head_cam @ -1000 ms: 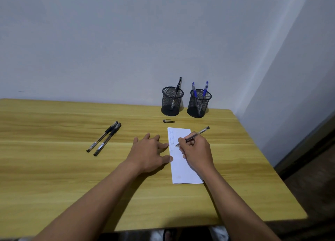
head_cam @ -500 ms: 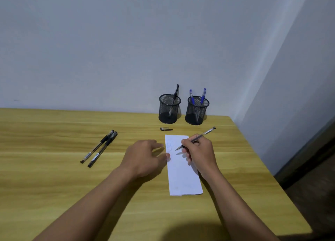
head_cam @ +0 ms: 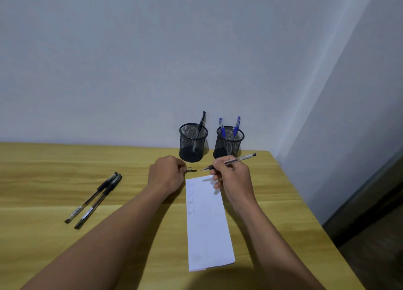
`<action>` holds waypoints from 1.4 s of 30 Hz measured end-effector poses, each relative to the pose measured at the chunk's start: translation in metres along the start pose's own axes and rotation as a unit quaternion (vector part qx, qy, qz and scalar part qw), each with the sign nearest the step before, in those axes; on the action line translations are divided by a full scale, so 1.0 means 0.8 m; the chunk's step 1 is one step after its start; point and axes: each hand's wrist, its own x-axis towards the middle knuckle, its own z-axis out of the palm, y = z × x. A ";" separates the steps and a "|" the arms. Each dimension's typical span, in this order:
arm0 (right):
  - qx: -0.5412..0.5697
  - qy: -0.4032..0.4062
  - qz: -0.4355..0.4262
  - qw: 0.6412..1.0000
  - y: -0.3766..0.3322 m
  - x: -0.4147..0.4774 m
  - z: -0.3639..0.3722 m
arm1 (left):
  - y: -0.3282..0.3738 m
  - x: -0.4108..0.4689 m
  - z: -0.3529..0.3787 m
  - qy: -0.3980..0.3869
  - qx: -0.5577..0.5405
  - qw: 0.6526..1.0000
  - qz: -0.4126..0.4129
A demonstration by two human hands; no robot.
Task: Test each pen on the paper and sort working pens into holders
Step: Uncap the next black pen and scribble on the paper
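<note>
My right grip (head_cam: 233, 178): holding black pen (head_cam: 239, 158), tip leftward, just past the paper's (head_cam: 208, 224) far edge. My left grip (head_cam: 167, 176): pinching the cap (head_cam: 192, 170), before the holders (head_cam: 193, 144) near the table's (head_cam: 263, 185) far-right corner.

Six pens (head_cam: 96, 200) are counted: four black, two blue. Two holders (head_cam: 193, 145), one paper (head_cam: 207, 224), one cap (head_cam: 192, 170) are recorded.
</note>
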 end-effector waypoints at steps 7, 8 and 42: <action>0.002 0.011 0.007 1.000 -0.002 -0.007 0.005 | -0.002 -0.019 -0.017 0.012 -0.165 0.986 -0.006; 0.005 0.015 0.009 1.000 -0.003 -0.009 0.005 | 0.000 -0.028 -0.024 0.019 -0.193 0.981 0.004; 0.087 -0.105 -0.005 0.991 -0.077 -0.083 0.009 | 0.042 -0.122 -0.141 -0.026 -0.494 0.869 0.028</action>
